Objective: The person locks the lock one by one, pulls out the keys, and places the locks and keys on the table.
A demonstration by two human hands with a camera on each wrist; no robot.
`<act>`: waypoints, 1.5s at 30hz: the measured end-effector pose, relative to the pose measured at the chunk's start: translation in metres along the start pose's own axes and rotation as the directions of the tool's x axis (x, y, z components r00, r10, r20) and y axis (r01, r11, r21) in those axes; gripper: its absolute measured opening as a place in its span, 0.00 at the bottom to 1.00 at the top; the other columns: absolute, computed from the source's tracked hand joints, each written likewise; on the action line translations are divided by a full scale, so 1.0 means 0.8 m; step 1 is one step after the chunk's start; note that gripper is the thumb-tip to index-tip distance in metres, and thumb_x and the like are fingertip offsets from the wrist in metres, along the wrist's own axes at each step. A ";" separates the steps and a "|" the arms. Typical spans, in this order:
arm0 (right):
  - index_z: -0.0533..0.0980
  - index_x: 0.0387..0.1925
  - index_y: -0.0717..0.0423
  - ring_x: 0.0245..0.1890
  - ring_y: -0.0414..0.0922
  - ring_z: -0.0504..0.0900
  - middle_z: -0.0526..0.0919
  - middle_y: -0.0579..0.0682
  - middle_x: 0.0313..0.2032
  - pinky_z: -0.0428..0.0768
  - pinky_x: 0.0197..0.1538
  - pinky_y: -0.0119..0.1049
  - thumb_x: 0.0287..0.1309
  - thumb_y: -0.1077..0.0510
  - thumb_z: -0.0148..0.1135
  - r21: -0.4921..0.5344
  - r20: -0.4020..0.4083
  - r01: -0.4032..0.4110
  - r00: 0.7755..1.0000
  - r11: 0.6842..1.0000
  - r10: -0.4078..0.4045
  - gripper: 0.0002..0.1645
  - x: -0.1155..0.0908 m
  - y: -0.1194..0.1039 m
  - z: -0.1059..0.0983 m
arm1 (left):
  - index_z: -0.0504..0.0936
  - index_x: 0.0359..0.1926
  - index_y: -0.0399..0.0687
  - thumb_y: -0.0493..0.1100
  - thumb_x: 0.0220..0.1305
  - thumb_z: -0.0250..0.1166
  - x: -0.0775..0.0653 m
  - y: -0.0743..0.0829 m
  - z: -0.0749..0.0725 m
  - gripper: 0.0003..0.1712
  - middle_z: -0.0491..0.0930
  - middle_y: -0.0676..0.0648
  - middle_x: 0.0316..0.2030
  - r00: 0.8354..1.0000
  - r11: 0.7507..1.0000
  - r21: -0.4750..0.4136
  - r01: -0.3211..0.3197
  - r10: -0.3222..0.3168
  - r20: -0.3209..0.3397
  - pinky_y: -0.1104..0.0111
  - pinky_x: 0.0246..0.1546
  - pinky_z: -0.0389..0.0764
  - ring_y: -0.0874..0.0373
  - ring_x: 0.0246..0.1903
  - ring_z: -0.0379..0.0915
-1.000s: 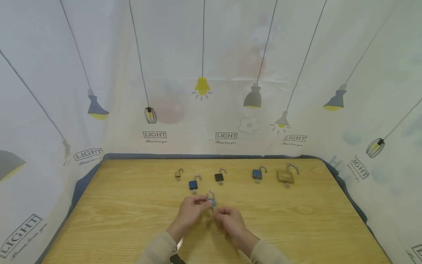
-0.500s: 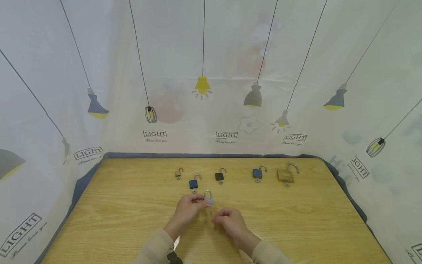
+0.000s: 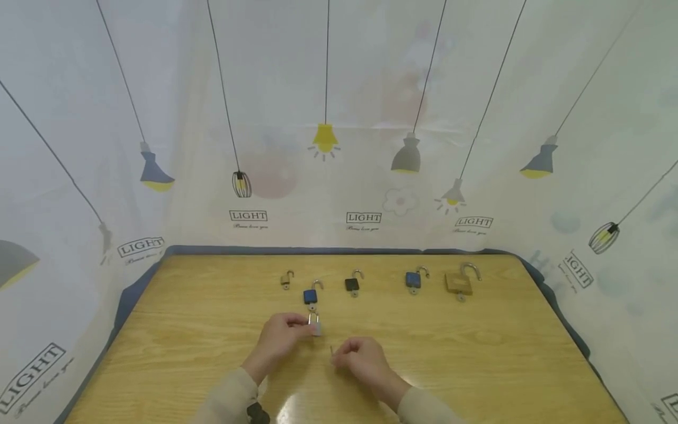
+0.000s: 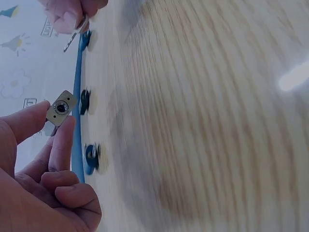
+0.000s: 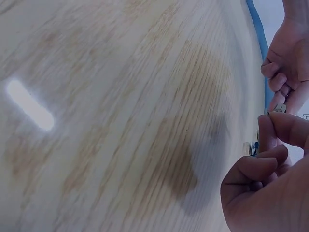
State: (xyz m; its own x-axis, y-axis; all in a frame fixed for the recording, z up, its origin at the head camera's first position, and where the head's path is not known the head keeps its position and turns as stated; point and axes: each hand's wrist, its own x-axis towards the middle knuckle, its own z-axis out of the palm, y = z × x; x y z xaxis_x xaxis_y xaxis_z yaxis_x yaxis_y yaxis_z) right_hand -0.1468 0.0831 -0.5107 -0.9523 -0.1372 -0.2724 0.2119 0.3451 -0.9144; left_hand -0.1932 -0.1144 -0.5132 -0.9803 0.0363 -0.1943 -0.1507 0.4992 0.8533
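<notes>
- Two bare hands work above a pale yellow wood-grain table (image 3: 477,365), near each other but apart.
- The left hand (image 3: 282,338) pinches a small silver-grey metal padlock with a U-shaped shackle (image 3: 316,329) between thumb and forefinger; its last two fingers curl toward the palm.
- This padlock is held up, on the person's side of a blue square-bodied padlock with a metal shackle (image 3: 310,296). Its long axis runs from body to shackle, the shackle pointing away from the person and the base (with its round keyhole (image 4: 61,108)) turned toward the left wrist camera.
- The right hand (image 3: 364,357) grips a thin silvery metal key (image 3: 332,351) between thumb and index finger, the other fingers folded in. The key's blade juts beyond the fingertips, its long axis roughly in line with the shackle's legs in the head view; it is apart from the keyhole.
- Four more padlocks lie farther back, shackles swung open and pointing away: a tiny brass one (image 3: 285,280), a black square one (image 3: 352,285), a second blue one (image 3: 413,280) and a big brass block-shaped one (image 3: 458,284).
</notes>
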 end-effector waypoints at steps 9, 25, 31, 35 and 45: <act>0.79 0.24 0.57 0.32 0.44 0.74 0.80 0.46 0.28 0.72 0.37 0.39 0.42 0.61 0.71 -0.050 0.024 0.049 0.999 0.998 -0.048 0.07 0.006 -0.006 0.014 | 0.84 0.37 0.48 0.54 0.56 0.68 -0.001 -0.015 -0.040 0.15 0.83 0.49 0.38 0.997 0.986 0.158 0.054 -0.045 -0.057 0.59 0.38 0.74 0.55 0.37 0.74; 0.79 0.24 0.52 0.26 0.41 0.74 0.79 0.43 0.24 0.72 0.33 0.37 0.47 0.57 0.70 -0.169 0.012 0.130 0.991 0.977 -0.130 0.06 0.012 -0.025 0.035 | 0.84 0.39 0.46 0.55 0.59 0.66 0.001 -0.024 -0.070 0.18 0.83 0.45 0.42 0.993 0.962 0.249 0.110 -0.094 -0.077 0.52 0.44 0.74 0.51 0.41 0.75; 0.79 0.23 0.52 0.22 0.40 0.73 0.78 0.43 0.21 0.72 0.28 0.34 0.49 0.56 0.69 -0.177 0.015 0.158 0.987 0.971 -0.158 0.07 0.014 -0.029 0.039 | 0.84 0.38 0.45 0.55 0.59 0.66 0.000 -0.025 -0.075 0.18 0.83 0.44 0.43 0.992 0.952 0.281 0.117 -0.101 -0.073 0.51 0.44 0.74 0.51 0.41 0.75; 0.79 0.22 0.52 0.21 0.41 0.73 0.78 0.44 0.20 0.70 0.27 0.34 0.50 0.56 0.68 -0.182 0.027 0.143 0.990 0.973 -0.141 0.07 0.014 -0.031 0.042 | 0.84 0.37 0.45 0.53 0.59 0.65 0.001 -0.025 -0.076 0.16 0.83 0.45 0.40 0.992 0.936 0.332 0.116 -0.096 -0.078 0.54 0.40 0.74 0.53 0.37 0.75; 0.81 0.24 0.49 0.26 0.40 0.74 0.80 0.41 0.24 0.73 0.32 0.37 0.48 0.53 0.70 -0.217 0.030 0.107 0.994 0.970 -0.103 0.06 0.022 -0.031 0.060 | 0.84 0.36 0.43 0.51 0.59 0.65 0.000 -0.021 -0.077 0.15 0.83 0.44 0.38 0.990 0.920 0.367 0.137 -0.115 -0.081 0.56 0.38 0.74 0.53 0.34 0.75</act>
State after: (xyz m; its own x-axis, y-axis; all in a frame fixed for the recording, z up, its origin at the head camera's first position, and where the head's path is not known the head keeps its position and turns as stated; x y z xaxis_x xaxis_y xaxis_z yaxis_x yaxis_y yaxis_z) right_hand -0.1582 0.0276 -0.5067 -0.9619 -0.2000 -0.1863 0.0563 0.5217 -0.8512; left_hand -0.1987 -0.1762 -0.4981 -0.9636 -0.0916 -0.2512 -0.2259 0.7818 0.5812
